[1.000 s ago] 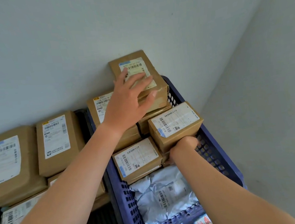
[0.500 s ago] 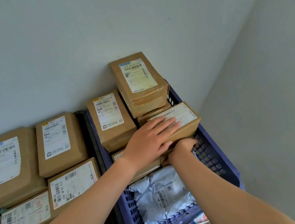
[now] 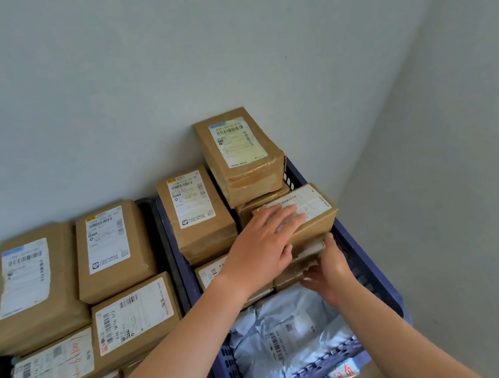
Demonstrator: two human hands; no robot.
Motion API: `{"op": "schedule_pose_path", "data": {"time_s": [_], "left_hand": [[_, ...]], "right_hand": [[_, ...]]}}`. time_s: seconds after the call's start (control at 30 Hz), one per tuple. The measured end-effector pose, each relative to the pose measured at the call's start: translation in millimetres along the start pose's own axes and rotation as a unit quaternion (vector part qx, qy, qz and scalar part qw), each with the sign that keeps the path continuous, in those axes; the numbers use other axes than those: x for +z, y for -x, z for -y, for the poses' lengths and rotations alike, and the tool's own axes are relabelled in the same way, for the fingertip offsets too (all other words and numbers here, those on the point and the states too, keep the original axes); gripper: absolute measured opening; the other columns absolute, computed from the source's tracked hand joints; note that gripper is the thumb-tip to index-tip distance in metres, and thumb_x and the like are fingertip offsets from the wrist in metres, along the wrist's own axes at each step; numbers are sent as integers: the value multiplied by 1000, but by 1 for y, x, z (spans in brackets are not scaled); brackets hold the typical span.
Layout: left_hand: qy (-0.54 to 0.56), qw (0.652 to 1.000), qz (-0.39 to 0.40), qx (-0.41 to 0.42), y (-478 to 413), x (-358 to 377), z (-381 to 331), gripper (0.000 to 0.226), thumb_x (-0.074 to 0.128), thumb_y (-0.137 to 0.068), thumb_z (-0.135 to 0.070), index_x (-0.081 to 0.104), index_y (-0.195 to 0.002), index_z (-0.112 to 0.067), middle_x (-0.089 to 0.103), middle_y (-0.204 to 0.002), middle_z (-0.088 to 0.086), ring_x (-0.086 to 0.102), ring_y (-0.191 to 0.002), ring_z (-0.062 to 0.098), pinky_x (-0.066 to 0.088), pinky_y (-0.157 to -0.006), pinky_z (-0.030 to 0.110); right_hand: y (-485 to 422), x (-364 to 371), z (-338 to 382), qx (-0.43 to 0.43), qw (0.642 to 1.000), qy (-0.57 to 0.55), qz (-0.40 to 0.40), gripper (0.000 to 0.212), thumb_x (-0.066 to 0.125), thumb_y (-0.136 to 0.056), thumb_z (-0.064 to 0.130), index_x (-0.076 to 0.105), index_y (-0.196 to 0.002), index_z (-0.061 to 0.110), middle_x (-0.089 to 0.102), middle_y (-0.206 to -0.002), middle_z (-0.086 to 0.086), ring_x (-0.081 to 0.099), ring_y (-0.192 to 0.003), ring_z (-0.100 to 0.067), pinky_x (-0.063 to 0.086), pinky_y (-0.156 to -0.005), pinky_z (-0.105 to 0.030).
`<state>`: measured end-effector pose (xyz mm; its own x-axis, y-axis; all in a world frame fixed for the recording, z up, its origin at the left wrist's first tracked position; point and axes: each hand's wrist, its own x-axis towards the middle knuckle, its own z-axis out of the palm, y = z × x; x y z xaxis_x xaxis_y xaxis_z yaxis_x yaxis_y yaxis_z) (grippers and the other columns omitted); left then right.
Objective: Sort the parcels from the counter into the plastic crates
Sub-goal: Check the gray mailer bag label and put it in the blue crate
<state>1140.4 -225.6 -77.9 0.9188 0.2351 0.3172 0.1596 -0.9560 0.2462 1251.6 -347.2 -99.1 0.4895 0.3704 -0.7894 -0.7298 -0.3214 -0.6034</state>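
A blue plastic crate (image 3: 369,271) stands against the wall, packed with brown cardboard parcels and a grey plastic mailer (image 3: 288,327). My left hand (image 3: 262,244) lies flat, fingers straight, on top of a small brown parcel (image 3: 312,215) at the crate's right side. My right hand (image 3: 330,268) is under that parcel's near edge, its fingers reaching in among the flat parcels stacked below; what they hold is hidden. The tallest parcel (image 3: 241,154) sits at the crate's far end, with another parcel (image 3: 195,211) to its left.
A black crate (image 3: 156,230) stands left of the blue one, filled with several larger brown parcels (image 3: 109,250). Pale walls meet in a corner right behind and beside the crates. A red-and-white label (image 3: 344,374) shows at the blue crate's near right corner.
My left hand came down from the tallest parcel onto the small parcel at the right and now presses on it. My right hand has opened and slid under that parcel's near edge.
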Motion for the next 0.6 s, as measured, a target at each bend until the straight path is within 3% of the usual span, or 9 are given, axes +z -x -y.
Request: {"op": "schedule_pose_path", "data": {"time_s": [0.1, 0.17, 0.3, 0.43, 0.53, 0.6], "left_hand": [[9, 1000, 4, -16, 0, -4, -2, 59, 66, -99, -25, 44, -153, -18, 41, -162, 5, 33, -151, 29, 25, -127, 40], [5, 1000, 6, -21, 3, -4, -1, 61, 65, -100, -29, 43, -155, -17, 39, -163, 6, 29, -154, 30, 18, -129, 41], [7, 999, -1, -41, 10, -11, -2, 66, 56, -104, -43, 35, -161, -18, 33, -168, 2, 20, -159, 25, 6, -130, 38], [115, 984, -53, -123, 18, -31, -19, 59, 49, -108, -47, 33, -161, -28, 29, -168, -15, 7, -158, -1, 5, -127, 22], [222, 945, -131, -202, 22, -44, -37, 53, 55, -107, -41, 40, -157, -30, 37, -161, -21, 24, -153, -5, 23, -124, 21], [319, 893, -182, -259, 24, -51, -51, 50, 54, -108, -41, 42, -156, -32, 41, -158, -26, 31, -149, -8, 29, -118, 15]], "right_hand": [[15, -20, 12, -101, 979, 177, -22, 54, 36, -109, 56, 66, -112, 12, 70, -104, -12, 68, -102, -29, 54, -102, -50], [24, -36, 21, -166, 964, 209, -15, 55, 40, -108, 55, 72, -103, 10, 74, -108, -16, 71, -107, -32, 53, -106, -50], [55, -54, 36, -292, 932, 209, 40, 53, 41, -109, 50, 72, -127, 12, 77, -118, -4, 73, -111, -15, 53, -108, -40], [79, -58, 49, -417, 893, 160, 52, 54, 39, -108, 55, 66, -138, 19, 74, -129, 9, 67, -122, -6, 50, -109, -31], [84, -62, 53, -470, 865, 165, 65, 55, 31, -106, 57, 58, -147, 30, 62, -145, 19, 54, -137, -2, 39, -113, -30], [83, -61, 54, -475, 863, 156, 72, 56, 31, -106, 56, 54, -150, 30, 58, -149, 20, 50, -141, -2, 35, -118, -34]]}}
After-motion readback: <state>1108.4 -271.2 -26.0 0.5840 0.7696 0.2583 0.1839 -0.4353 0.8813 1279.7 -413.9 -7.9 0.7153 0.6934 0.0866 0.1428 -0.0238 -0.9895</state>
